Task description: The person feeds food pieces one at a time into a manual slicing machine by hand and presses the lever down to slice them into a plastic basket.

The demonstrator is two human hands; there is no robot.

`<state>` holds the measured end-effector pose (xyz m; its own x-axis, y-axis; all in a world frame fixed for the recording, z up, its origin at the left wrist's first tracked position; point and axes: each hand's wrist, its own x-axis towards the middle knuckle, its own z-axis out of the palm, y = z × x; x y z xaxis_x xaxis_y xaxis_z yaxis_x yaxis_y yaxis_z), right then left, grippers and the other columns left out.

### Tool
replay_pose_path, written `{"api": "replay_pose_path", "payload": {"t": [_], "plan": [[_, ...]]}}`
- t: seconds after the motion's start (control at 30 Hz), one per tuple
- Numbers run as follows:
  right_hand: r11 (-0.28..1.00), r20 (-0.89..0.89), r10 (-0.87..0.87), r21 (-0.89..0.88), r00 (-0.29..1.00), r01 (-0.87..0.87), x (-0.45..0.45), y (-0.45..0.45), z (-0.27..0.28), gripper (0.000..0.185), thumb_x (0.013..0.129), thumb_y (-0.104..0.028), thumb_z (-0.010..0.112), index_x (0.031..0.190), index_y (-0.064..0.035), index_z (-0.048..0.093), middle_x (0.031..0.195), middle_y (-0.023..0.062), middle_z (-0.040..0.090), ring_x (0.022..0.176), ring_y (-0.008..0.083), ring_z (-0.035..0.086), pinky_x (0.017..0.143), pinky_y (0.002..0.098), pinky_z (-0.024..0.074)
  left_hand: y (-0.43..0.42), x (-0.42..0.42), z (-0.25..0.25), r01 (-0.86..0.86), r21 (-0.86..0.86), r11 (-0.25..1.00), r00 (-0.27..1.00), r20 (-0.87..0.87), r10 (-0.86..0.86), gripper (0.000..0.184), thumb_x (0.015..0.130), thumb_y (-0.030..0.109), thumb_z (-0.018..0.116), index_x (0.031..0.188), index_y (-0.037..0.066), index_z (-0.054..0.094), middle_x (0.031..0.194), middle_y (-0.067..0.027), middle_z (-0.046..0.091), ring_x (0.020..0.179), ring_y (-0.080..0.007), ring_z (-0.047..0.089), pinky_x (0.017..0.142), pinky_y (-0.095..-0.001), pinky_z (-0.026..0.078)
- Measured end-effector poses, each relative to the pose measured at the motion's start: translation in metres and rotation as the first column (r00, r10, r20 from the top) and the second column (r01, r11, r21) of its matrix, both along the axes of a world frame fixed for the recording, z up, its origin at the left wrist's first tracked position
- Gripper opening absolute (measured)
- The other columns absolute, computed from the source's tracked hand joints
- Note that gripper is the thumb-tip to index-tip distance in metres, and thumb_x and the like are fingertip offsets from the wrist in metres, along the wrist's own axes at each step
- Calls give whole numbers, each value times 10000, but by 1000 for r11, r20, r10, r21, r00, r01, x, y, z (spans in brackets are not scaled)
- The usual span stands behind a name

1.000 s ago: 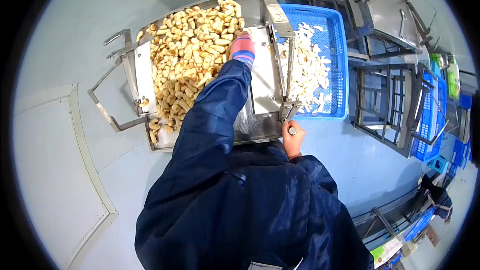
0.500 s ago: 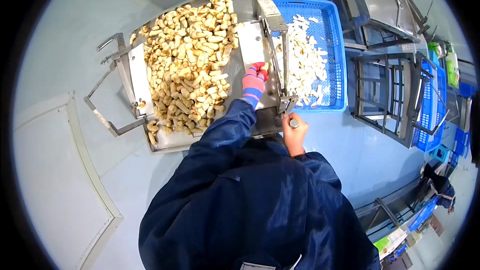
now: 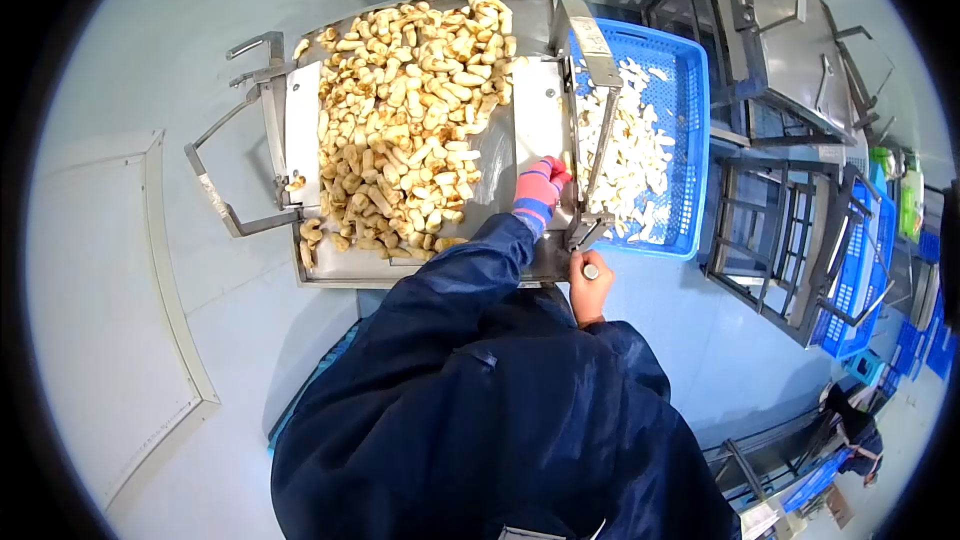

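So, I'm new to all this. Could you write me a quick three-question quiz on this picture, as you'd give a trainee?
1. Fill in: the right hand grips a ____.
2. What colour is the basket holding the pale pieces? A red, B blue, C green.
3. True or false: the right hand is gloved.

Key:
1. Handle.
2. B.
3. False: only the left hand wears a striped glove.

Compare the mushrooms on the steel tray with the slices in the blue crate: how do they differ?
The mushrooms look thick and rounded, with brown patches; the slices look thinner and paler. The mushrooms lie heaped on the steel tray, the slices in the perforated blue crate. Both lie loose.
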<state>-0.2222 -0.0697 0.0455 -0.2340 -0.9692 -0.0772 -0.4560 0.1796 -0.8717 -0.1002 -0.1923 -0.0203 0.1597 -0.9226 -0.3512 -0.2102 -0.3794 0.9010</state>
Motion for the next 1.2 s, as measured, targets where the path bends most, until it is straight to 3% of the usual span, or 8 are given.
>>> {"api": "replay_pose_path", "payload": {"t": [0.13,0.23,0.37,0.4,0.53,0.7,0.87,1.2], "plan": [[998,20,-63,1,998,63,13,-17,55,230,786,-84,635,612,-14,502,492,124,459,419,190,400,442,322,362,-10,10,23,99,-16,995,993,-59,-100,114,789,64,625,894,26,599,784,-129,644,703,-213,615,660,-312,475],[1000,15,-13,-5,1000,13,3,-1,7,244,786,-98,640,609,-9,497,491,124,449,425,156,391,439,323,357,-19,17,15,288,15,957,943,172,-286,142,802,35,604,943,11,602,801,-110,655,705,-190,602,669,-294,473],[999,3,-46,-12,999,46,8,-11,39,241,782,-101,644,615,-6,498,499,136,446,440,138,391,446,330,363,-19,20,2,314,-102,944,936,202,-289,125,801,56,604,918,12,597,812,-115,656,710,-207,609,672,-303,470],[999,29,-47,-13,998,48,10,-17,53,234,778,-103,646,620,-6,505,510,146,463,434,160,403,449,335,367,-20,19,9,302,-94,949,953,60,-298,126,800,74,611,913,19,596,801,-116,650,711,-223,605,668,-315,468],[998,54,2,56,999,-5,2,-2,6,236,780,-101,643,612,-13,503,518,156,478,422,221,442,450,346,373,-26,20,19,400,-56,915,895,239,-377,133,797,71,607,925,34,602,782,-131,635,709,-245,599,674,-329,465],[1000,-39,-4,-9,999,4,8,-19,58,247,784,-130,638,605,-26,504,528,167,495,462,337,503,454,383,388,-28,20,4,397,-103,912,906,201,-372,159,749,53,579,906,45,604,828,-169,635,785,-331,602,709,-379,473],[1000,-34,17,3,999,-17,0,0,-1,250,787,-114,633,605,-18,491,516,166,465,418,305,429,446,366,373,-30,19,14,409,-79,909,879,301,-370,204,747,66,610,949,45,595,854,-153,633,791,-318,602,721,-382,481],[999,-32,-47,-2,998,47,9,-15,48,234,785,-102,636,614,-7,508,510,178,462,409,261,424,445,352,374,-22,9,-7,258,-152,954,928,313,-201,261,771,31,597,1031,23,570,906,-131,607,790,-244,603,720,-320,492]]}}
